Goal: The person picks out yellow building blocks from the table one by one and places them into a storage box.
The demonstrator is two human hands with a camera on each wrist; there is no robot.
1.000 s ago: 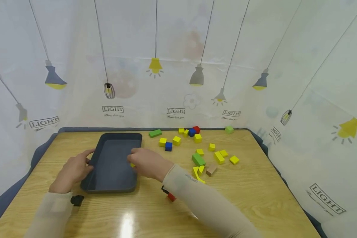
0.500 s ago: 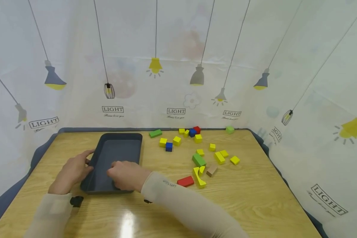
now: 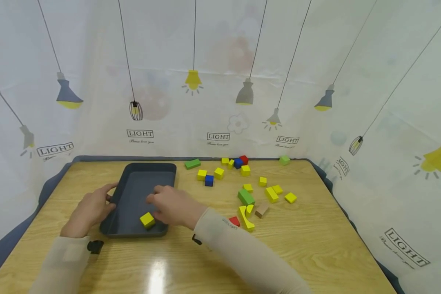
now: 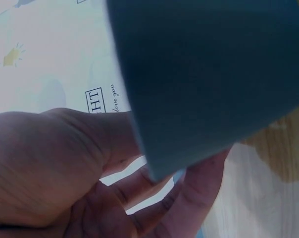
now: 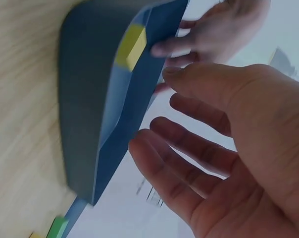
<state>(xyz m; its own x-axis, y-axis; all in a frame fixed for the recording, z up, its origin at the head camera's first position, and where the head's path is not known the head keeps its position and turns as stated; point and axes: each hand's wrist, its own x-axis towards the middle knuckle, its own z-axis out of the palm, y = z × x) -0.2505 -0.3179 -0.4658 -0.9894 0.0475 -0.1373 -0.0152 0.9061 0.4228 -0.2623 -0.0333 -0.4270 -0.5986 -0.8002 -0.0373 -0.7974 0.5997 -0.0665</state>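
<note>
A dark grey rectangular tray (image 3: 147, 178) lies at the left of the wooden table. My left hand (image 3: 89, 212) grips its left side; in the left wrist view the tray's wall (image 4: 209, 89) hides parts of those fingers. A yellow block (image 3: 147, 220) rests inside the tray near its front edge, and the right wrist view also catches this yellow block (image 5: 131, 46). Above the tray's right side is my right hand (image 3: 176, 205), its fingers apart and relaxed. Nothing lies between the right thumb and fingers (image 5: 162, 163) in the right wrist view.
Several yellow blocks (image 3: 272, 194) are scattered right of the tray. Among them are a green block (image 3: 246, 197), a blue cube (image 3: 209, 180), a brown block (image 3: 262, 210) and a curved yellow piece (image 3: 247, 220). A red block (image 3: 234, 221) is partly behind my right sleeve.
My right hand brought the yellow block over the tray's right rim and lowered it near the front. It has let go and moved back up and right. My left hand stays put.
</note>
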